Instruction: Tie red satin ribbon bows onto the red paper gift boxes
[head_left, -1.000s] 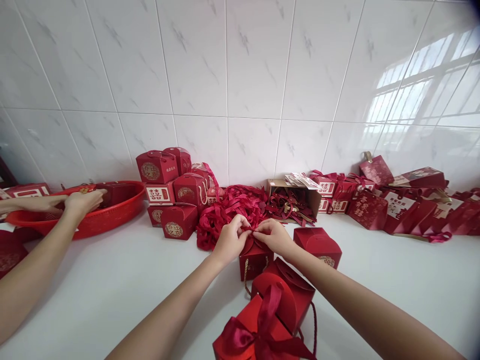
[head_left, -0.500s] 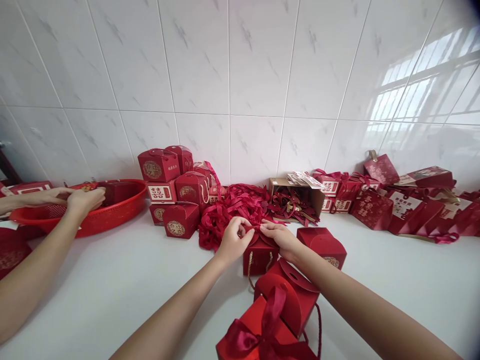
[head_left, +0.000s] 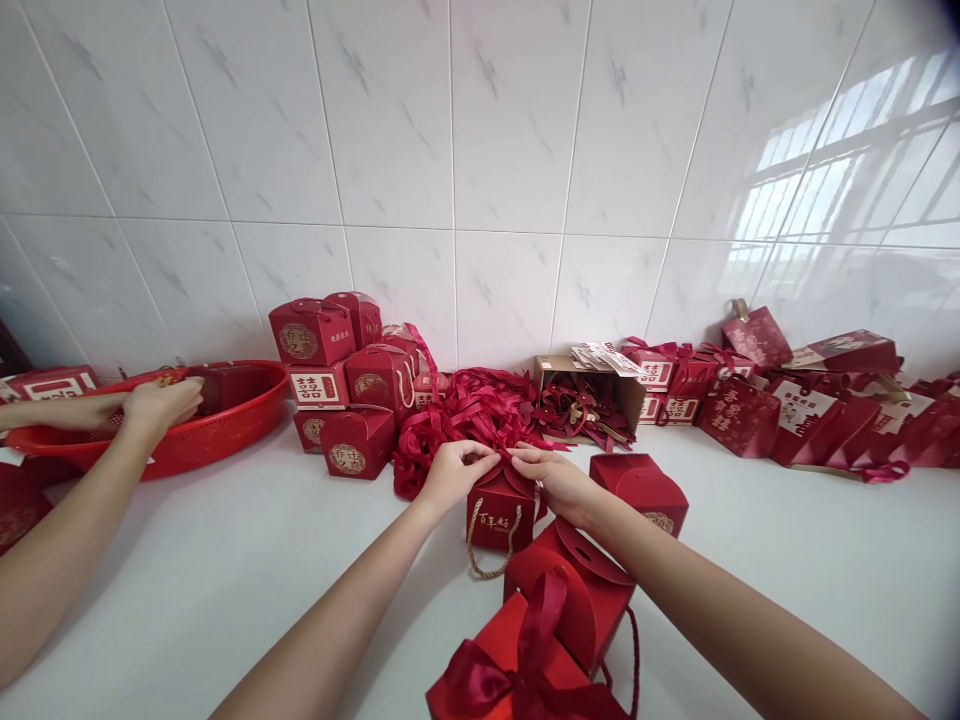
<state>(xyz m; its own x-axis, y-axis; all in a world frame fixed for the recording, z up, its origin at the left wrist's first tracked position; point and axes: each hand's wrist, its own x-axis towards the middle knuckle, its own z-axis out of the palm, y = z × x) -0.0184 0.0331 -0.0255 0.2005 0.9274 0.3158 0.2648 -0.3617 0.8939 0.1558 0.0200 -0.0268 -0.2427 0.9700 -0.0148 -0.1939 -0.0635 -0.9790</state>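
A small dark red gift box (head_left: 501, 515) with gold lettering and a twisted rope handle stands on the white table. My left hand (head_left: 459, 472) pinches at the top of it, fingertips on a red ribbon (head_left: 505, 455). From the other side my right hand (head_left: 553, 478) pinches the same ribbon, the two sets of fingertips almost meeting. The fingers partly hide the ribbon and the box's top flaps. Right behind the box lies a heap of loose red ribbons (head_left: 480, 400).
Nearer to me stand a red box (head_left: 577, 590) and a box with a large bow (head_left: 495, 660). Stacked boxes (head_left: 311, 330) rise at left. A carton (head_left: 551, 375) holds dark red pieces. Another person's hands (head_left: 161, 405) reach into a red basket (head_left: 247, 435). Red bags (head_left: 810, 420) line the right.
The small box has turned so its lettered side and handle face me, and it sits slightly further left in view. Both my hands stay pinched at its top.
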